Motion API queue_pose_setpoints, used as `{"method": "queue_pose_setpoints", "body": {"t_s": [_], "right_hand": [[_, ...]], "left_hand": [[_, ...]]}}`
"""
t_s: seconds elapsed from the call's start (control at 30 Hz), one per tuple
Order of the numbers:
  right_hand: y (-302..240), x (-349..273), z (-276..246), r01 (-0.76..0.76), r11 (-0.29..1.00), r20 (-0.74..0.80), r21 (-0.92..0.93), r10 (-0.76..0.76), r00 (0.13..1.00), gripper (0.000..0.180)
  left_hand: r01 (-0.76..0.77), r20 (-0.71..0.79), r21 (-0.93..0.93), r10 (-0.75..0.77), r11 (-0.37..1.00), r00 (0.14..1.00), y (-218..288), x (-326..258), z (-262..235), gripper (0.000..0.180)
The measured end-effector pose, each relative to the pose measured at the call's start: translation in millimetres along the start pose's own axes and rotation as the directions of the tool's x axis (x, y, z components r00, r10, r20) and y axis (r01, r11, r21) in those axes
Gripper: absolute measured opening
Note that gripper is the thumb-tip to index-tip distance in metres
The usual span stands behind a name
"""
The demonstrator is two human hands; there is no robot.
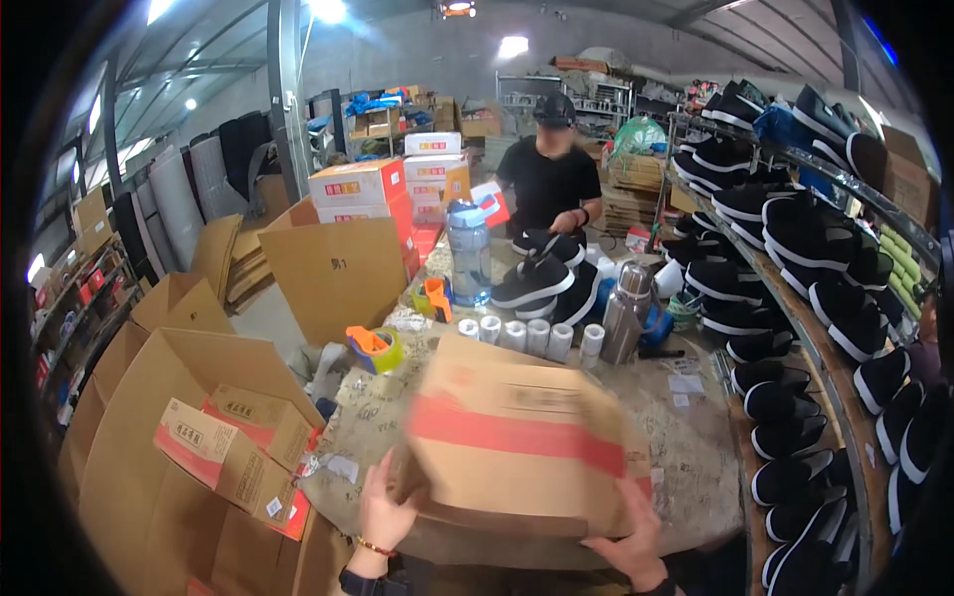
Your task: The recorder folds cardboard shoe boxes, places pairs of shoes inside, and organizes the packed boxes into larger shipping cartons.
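A brown cardboard box [527, 427] with a red band is tilted over the near part of the worktable [686, 452], blurred by motion. My left hand [388, 509] grips its lower left side, fingers partly hidden behind a flap. At the lower right corner my right hand [633, 531] holds it, thumb along the near edge. The inside of the box cannot be seen. Just beyond it stands a row of several white rolls [538, 336]. Two tape dispensers, one yellow-green and orange [378, 350] and one orange [436, 298], are at the table's left edge.
A large open carton [229, 358] at left holds smaller boxes [214, 442]. A water bottle [469, 253], black shoes [537, 278] and a steel flask [626, 313] stand on the table. Opposite is a person [552, 179]. Shoe racks [795, 328] line the right.
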State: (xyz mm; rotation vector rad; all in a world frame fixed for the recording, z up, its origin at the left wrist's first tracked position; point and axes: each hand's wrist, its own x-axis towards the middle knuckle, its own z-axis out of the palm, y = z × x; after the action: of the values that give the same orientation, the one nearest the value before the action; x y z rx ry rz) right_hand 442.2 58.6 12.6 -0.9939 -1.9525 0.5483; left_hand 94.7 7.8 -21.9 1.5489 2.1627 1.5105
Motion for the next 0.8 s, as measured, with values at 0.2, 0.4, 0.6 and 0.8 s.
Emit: {"method": "queue_pose_setpoints", "body": {"t_s": [0.2, 0.4, 0.6, 0.8], "right_hand": [[81.5, 9.4, 64.9, -0.054, 0.995, -0.021, 0.080, 0.056, 0.998, 0.064], [68.2, 36.7, -2.6, -0.587, 0.672, 0.305, -0.452, 0.735, 0.606, 0.054], [-5.7, 83.8, -60.3, -0.291, 0.756, 0.047, 0.586, 0.326, 0.944, 0.046], [-76.7, 130.4, -13.6, 0.512, 0.780, -0.010, -0.360, -0.552, 0.834, 0.031]], "left_hand": [[0.000, 0.220, 0.017, -0.003, 1.000, 0.976, -36.8, 21.6, -7.9, 0.049], [-0.654, 0.198, 0.033, 0.637, 0.755, 0.745, 68.3, 71.5, -66.3, 0.074], [-0.240, 0.269, -0.467, 0.395, 0.851, 0.878, 58.3, 98.1, -7.8, 0.061], [0.442, 0.554, -0.767, 0.132, 0.465, 0.822, 9.0, 136.2, 19.7, 0.047]]}}
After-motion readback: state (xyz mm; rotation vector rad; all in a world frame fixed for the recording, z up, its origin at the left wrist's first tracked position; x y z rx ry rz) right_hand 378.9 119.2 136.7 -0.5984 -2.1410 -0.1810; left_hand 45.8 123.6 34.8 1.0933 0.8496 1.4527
